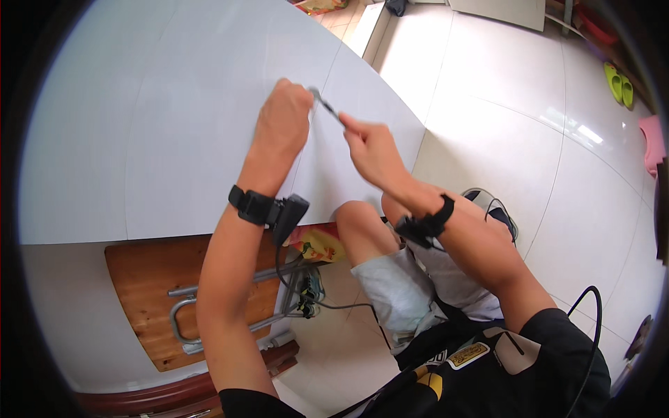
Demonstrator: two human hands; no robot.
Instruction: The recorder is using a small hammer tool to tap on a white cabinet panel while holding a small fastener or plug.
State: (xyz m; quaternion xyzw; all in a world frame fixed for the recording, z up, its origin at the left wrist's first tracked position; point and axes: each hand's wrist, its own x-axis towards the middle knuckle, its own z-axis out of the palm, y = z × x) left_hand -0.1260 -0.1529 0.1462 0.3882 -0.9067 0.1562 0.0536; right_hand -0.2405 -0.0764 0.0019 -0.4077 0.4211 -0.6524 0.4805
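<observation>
My right hand (pixel 373 150) is closed round one end of a slim metal hand tool (pixel 327 107), its thumb lying along the shaft. The tool slants up and left, and its rounded grey tip meets the fingers of my left hand (pixel 286 115). Those fingers are curled in a fist, so whatever they grip is hidden, and slight blur keeps me from telling the tool's exact kind. Both hands are over the pale grey tabletop (pixel 188 125), close to its right edge.
Black straps with small devices (pixel 268 209) circle both wrists, and a cable (pixel 334 305) trails from the left one. Under the table a wooden folding board (pixel 150 299) with metal legs leans. Tiled floor (pixel 502 90) lies right, with green slippers (pixel 618 85) and a pink item (pixel 653 144) farther off.
</observation>
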